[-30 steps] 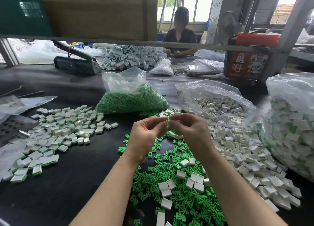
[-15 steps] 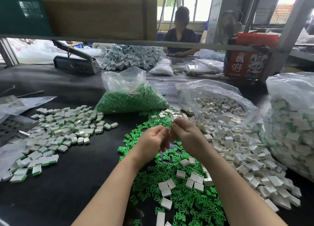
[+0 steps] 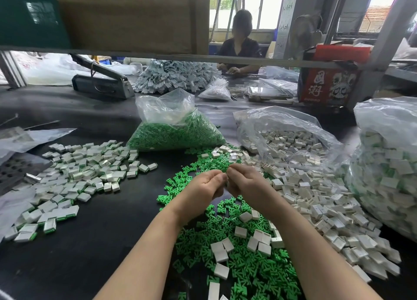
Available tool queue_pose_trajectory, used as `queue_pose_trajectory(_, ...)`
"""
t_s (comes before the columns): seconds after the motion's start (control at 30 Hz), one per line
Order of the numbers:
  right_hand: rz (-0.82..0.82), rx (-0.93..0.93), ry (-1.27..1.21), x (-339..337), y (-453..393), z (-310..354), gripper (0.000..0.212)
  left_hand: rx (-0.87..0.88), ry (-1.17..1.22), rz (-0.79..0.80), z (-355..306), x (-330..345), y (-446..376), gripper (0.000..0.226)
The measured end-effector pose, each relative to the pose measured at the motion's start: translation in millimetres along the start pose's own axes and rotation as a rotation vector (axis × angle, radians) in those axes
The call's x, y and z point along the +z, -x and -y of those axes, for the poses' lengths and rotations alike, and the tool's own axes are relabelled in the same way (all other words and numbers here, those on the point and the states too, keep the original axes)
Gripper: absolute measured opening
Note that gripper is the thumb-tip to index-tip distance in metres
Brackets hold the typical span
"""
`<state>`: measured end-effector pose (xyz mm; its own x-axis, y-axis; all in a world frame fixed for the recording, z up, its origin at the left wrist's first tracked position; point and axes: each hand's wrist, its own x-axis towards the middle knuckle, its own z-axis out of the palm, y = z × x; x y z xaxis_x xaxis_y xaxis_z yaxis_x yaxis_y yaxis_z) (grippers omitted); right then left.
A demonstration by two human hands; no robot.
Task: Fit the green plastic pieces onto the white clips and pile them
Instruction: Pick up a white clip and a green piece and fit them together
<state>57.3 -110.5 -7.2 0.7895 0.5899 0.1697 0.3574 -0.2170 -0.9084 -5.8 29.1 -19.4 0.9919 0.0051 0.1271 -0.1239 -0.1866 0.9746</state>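
Head view: both hands (image 3: 225, 184) curled, fingertips meeting above green pieces (image 3: 239, 261); held item hidden

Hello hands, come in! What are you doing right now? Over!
Left hand and right hand fingertips together over loose green pieces, what they pinch hidden. Finished pile to the left. White clips right. Nothing blocking.

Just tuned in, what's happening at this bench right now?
A person is fitting parts together by hand. The left hand and right hand meet fingertip to fingertip above the loose green pieces, fingers curled as if pinching something small; what they hold is hidden. Loose white clips lie on the right, and a pile of finished pieces on the left. Another person works across the table.
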Motion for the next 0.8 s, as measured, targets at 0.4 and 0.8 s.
queue_pose_trajectory(0.4,-0.05,0.003,0.055,4,0,2,0.036,-0.001,-0.054,-0.078,-1,5,-1,0.025)
queue_pose_trajectory(0.8,0.044,0.012,0.043,-6,3,6,0.033,0.008,-0.07,-0.012,0,0,1,0.03)
